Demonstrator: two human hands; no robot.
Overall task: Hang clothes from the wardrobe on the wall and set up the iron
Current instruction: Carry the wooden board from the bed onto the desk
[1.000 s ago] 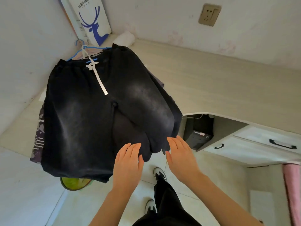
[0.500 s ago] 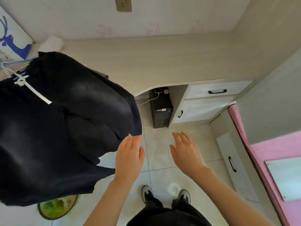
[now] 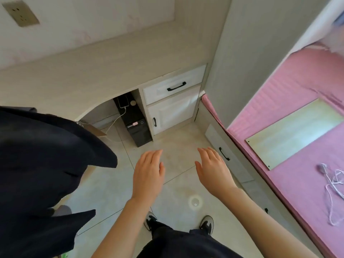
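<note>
Tiled floor, black garment at left, both hands empty, drawer closed

- No legible text, label, brand, number or sign appears on any surface in this view.
- The computer tower bears a small pink patch, unreadable.

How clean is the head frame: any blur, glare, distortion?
Head view: wide-angle bending curves the desk edge; motion smear top right over the pink bed; small glare spot on the floor tile; dark garment underexposed, no detail; both hands sharp.
</note>
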